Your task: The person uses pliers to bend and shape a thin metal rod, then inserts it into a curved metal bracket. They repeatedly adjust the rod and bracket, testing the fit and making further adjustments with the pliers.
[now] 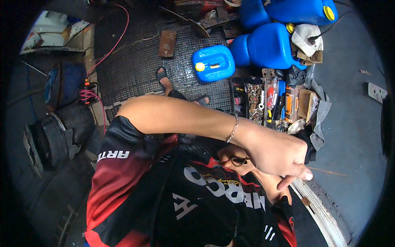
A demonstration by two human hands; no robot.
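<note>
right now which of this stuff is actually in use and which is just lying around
In hand: left hand with thin silver bracelet; right hand, mostly hidden, at a small dark loop of unclear kind.
Lying about: blue plastic jerrycans; open tray of metal bolts and tools; thin red hose; black rubber tyres.

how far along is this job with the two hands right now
Done: nothing finished shows. The open tray of bolts and tools sits by the blue jerrycans, with no tool in either hand. In hand: the left hand crosses over the right hand, where a thin dark loop lies; the grip itself is hidden. Left: likely most of it, though the view cannot settle that.
</note>
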